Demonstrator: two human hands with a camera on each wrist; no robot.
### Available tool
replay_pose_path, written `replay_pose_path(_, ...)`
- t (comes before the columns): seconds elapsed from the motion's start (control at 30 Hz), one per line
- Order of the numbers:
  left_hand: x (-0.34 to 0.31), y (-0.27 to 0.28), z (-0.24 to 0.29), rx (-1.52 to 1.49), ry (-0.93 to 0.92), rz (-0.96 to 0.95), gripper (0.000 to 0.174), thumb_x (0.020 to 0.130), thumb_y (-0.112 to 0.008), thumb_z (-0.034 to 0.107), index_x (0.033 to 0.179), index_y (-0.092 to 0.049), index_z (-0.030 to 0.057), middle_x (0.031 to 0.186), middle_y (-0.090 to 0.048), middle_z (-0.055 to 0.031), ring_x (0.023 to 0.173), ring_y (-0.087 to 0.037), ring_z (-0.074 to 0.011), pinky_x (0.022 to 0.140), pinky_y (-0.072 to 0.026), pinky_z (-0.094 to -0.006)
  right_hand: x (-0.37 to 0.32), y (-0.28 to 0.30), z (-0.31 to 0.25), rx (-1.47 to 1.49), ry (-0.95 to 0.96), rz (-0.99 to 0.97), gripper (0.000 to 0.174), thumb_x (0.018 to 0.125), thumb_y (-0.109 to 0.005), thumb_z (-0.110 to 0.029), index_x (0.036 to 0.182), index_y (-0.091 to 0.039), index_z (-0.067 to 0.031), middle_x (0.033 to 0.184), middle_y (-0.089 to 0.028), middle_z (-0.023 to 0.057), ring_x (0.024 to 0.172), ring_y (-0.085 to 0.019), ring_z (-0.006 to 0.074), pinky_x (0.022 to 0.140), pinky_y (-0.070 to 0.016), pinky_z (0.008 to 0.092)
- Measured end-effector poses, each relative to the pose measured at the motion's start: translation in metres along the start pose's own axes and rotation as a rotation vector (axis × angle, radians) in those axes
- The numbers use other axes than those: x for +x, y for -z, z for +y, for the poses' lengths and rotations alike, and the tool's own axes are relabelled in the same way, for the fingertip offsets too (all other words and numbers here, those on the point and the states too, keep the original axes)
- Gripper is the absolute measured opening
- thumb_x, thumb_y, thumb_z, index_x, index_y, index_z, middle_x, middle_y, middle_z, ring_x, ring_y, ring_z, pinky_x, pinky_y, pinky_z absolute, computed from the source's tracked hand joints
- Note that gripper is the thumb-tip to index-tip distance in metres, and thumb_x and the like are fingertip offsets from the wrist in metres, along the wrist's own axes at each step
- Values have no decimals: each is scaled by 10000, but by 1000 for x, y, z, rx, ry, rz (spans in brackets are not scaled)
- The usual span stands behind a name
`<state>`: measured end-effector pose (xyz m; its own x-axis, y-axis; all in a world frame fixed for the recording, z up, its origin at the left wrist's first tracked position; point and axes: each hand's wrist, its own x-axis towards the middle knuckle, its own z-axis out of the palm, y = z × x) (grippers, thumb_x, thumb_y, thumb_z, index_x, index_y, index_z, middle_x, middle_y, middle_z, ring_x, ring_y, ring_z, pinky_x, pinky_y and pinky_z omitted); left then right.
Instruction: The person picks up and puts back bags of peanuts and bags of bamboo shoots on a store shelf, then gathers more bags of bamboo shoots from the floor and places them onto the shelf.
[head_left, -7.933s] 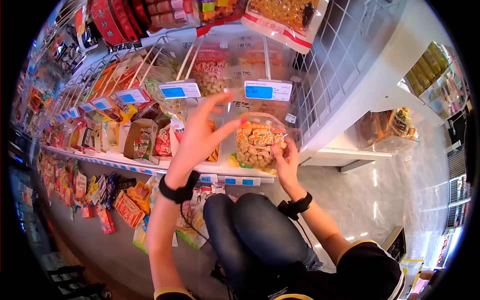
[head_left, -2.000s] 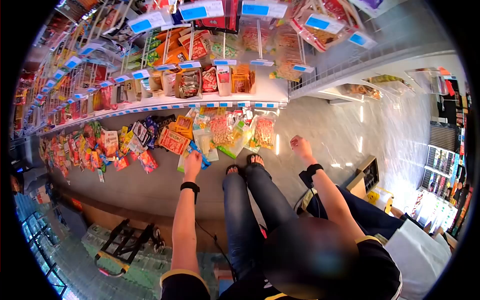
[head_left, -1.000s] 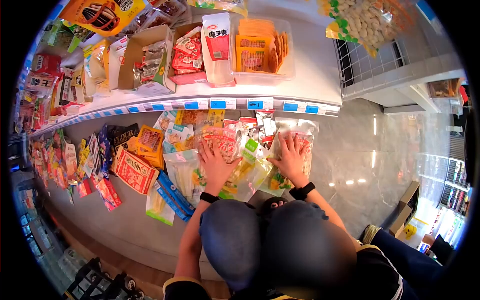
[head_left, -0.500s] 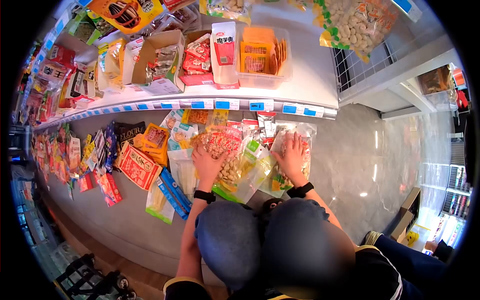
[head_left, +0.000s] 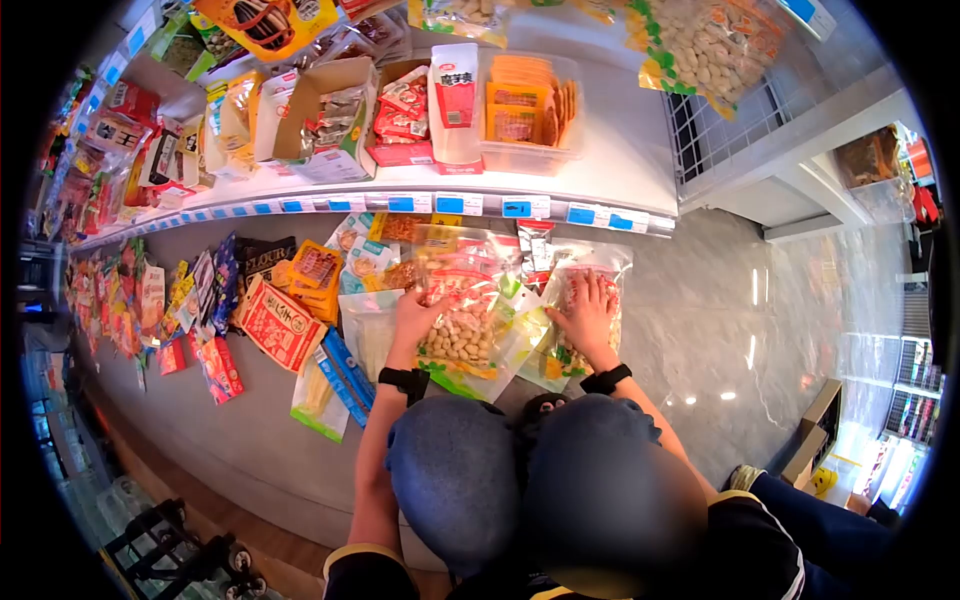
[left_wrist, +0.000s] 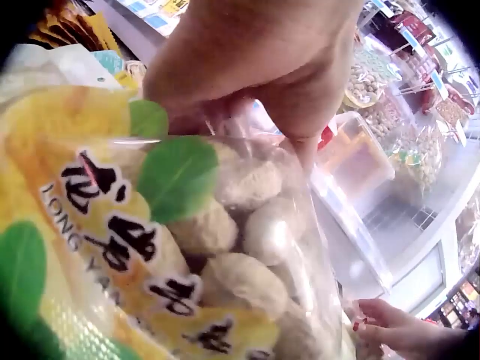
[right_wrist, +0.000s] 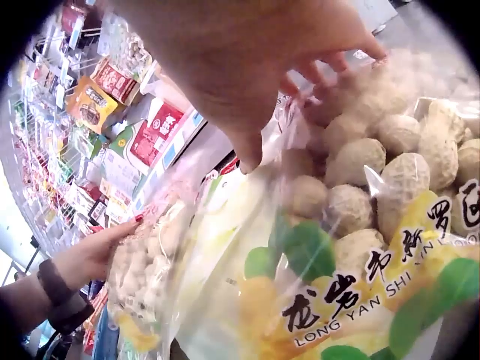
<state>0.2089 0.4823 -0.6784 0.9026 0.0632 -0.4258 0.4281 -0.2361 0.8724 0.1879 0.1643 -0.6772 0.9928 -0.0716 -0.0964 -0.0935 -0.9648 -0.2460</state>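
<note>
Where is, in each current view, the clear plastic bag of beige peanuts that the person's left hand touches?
Head view: the clear plastic bag of beige peanuts is near the picture's centre.
Left wrist view: the bag fills much of the lower left and middle.
Right wrist view: the bag is at left, below mid-height.
Shared landmark: the bare left hand touches the bag in all three.

Snack packets (head_left: 283, 325) on a grey floor (head_left: 250, 440)
They overlap in a row, a peanut bag (head_left: 570, 350) at the right end; boxes (head_left: 347, 164) and a tub (head_left: 530, 160) stand on the white shelf (head_left: 630, 130).
</note>
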Motion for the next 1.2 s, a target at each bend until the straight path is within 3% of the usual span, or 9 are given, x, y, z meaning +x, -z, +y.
replay_pose_path(0.27,-40,-17,72,-330,-295,-106,286,753,-685,8,1019,-586,-29,922,-643,-52,819,-597,-110,735,-483,-257,-4,13,-5,72,28,16,808,687,-699,-462,1309,-363,-72,1379,-342,154,1313,-247,331,1046,-165,518)
replay_pose_path(0.57,-36,-15,135,-756,-64,-59,260,792,-663,65,1025,-586,-21,934,-644,-66,792,-601,-109,721,-483,-249,-6,-5,3,22,71,38,756,697,-673,-334,1334,-335,-106,1384,-332,128,1308,-255,341,1015,-209,567)
replay_pose_path(0.67,-40,-12,145,-615,-156,-7,247,800,-662,88,1013,-594,-16,915,-646,-63,774,-600,-95,702,-480,-234,-7,3,7,65,90,64,733,721,-661,-340,1323,-342,-70,1379,-333,147,1296,-267,350,1018,-212,544)
replay_pose_path(0.77,-47,-11,151,-544,-236,27,229,803,-660,94,995,-599,-15,905,-648,-60,762,-601,-92,696,-481,-231,-9,11,14,233,-76,237,745,747,-646,-406,1303,-341,-13,1363,-329,204,1259,-301,375,1005,-231,527)
replay_pose_path(0.8,-51,-11,149,-541,-259,37,223,804,-659,95,988,-600,-14,902,-648,-59,757,-601,-92,695,-482,-230,-7,12,20,41,-147,369,846,722,-643,-525,1281,-340,32,1312,-359,249,1207,-348,394,970,-282,512)
replay_pose_path(0.9,-55,-8,139,-563,-191,96,222,811,-644,86,1001,-589,-15,924,-644,-62,789,-600,-97,701,-481,-233,-10,18,43,206,-613,90,889,677,-684,-550,1272,-353,21,1295,-371,218,1187,-361,389,933,-327,515)
replay_pose_path(0.93,-53,-8,133,-618,-181,82,230,818,-635,84,1019,-580,-14,943,-639,-67,805,-601,-103,707,-483,-239,-9,14,48,79,-637,110,870,619,-719,-578,1173,-426,25,1115,-509,220,1064,-489,345,851,-405,471)
replay_pose_path(1.07,-49,-6,104,-818,-102,81,268,843,-600,90,1086,-540,-7,1015,-618,-88,864,-603,-135,743,-492,-269,-6,31,56,602,-486,20,623,652,-756,-472,936,-515,27,724,-600,132,651,-596,237,610,-472,350)
replay_pose_path(1.2,-49,-1,78,-919,-87,90,287,865,-574,113,1122,-514,2,1055,-605,-101,903,-606,-168,790,-495,-305,-5,6,76,895,-459,-30,446,827,-637,-371,991,-551,35,873,-639,90,714,-596,134,620,-481,287)
